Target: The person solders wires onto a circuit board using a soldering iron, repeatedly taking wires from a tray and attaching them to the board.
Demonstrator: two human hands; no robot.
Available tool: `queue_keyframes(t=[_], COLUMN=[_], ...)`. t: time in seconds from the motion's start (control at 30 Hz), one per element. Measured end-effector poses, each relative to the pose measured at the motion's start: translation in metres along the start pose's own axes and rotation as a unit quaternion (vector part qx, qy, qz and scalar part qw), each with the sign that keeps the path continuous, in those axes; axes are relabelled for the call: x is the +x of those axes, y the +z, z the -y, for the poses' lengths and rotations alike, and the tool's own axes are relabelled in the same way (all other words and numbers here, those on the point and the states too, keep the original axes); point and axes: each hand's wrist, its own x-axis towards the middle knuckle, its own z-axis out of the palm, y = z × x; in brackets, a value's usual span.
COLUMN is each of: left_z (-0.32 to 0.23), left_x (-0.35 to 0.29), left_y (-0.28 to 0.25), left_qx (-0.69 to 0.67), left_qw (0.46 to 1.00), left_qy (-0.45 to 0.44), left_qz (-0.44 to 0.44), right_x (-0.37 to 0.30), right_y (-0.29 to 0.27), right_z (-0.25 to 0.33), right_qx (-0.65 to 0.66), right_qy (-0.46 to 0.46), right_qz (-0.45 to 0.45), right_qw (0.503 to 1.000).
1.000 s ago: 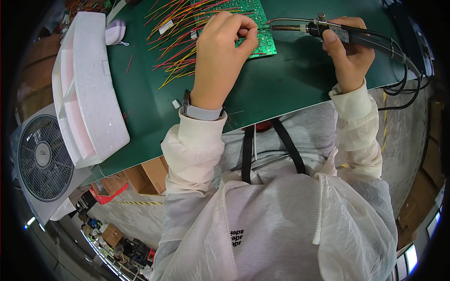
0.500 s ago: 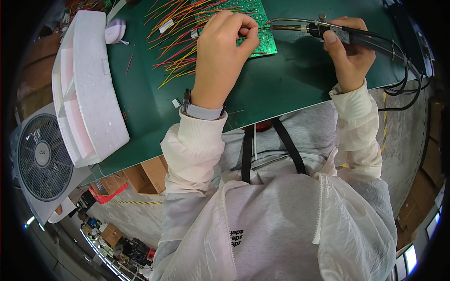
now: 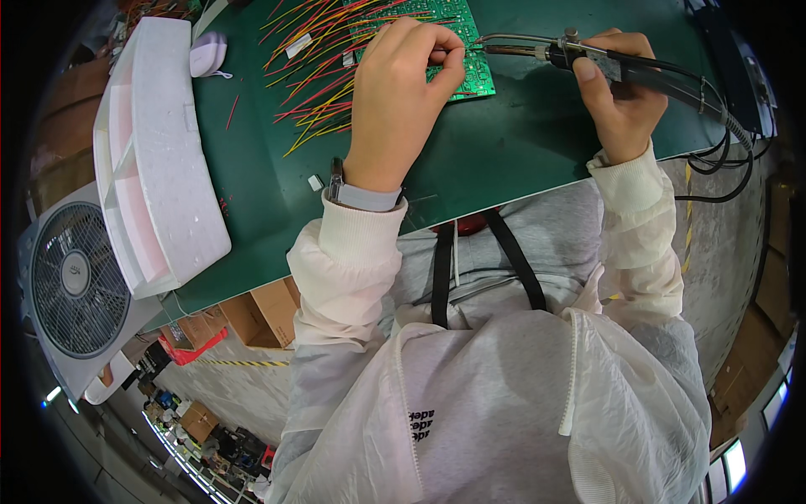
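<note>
My right hand (image 3: 625,105) grips a soldering iron (image 3: 519,50) with a thin curved metal tube clamped along its top. Its tip points left and reaches the right part of a green circuit board (image 3: 478,81), close to my left fingertips. Over the board, my left hand (image 3: 395,101) is closed in a pinch, thumb against index finger; what lies between the fingertips is hidden. Red and yellow wires (image 3: 315,126) fan out leftward from the board, partly behind my left hand.
A white foam tray with compartments (image 3: 180,168) stands on the green tabletop (image 3: 512,143) at the left, beside a lilac case (image 3: 207,55). A small white block (image 3: 316,182) and a loose red wire (image 3: 232,112) lie nearby. Left of the table is a fan (image 3: 80,277). Black cables (image 3: 729,151) trail at the right.
My right hand and the soldering iron have shifted slightly left, the tip now closer to my left fingertips. My left hand stays almost still, its pinch unchanged.
</note>
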Motion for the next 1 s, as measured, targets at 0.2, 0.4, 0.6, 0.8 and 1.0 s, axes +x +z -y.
queue_keyframes(t=[0.2, 0.4, 0.6, 0.8, 1.0], left_z=[-0.0003, -0.0004, -0.0017, -0.0017, -0.0011], left_x=[0.0003, 0.0006, 0.0005, 0.0002, -0.0004], left_y=[-0.0002, 0.0017, 0.0012, 0.0024, 0.0033], left_qx=[0.019, 0.023, 0.026, 0.035, 0.05], left_qw=[1.0, 1.0, 1.0, 0.999, 0.999], left_qy=[0.005, 0.002, 0.002, 0.008, 0.012], left_qz=[0.0, -0.002, -0.003, -0.009, -0.009], right_x=[0.0012, -0.001, -0.0021, -0.0021, -0.0019], right_y=[0.0017, 0.0033, 0.0027, 0.0031, 0.0024], right_z=[-0.0031, -0.0008, -0.0031, -0.0033, -0.0028], right_qx=[-0.001, -0.006, -0.021, -0.015, -0.016], right_qy=[-0.035, -0.028, -0.032, -0.032, -0.039], right_qz=[-0.004, -0.009, -0.008, -0.015, -0.008], right_qw=[0.999, 1.0, 0.999, 0.999, 0.999])
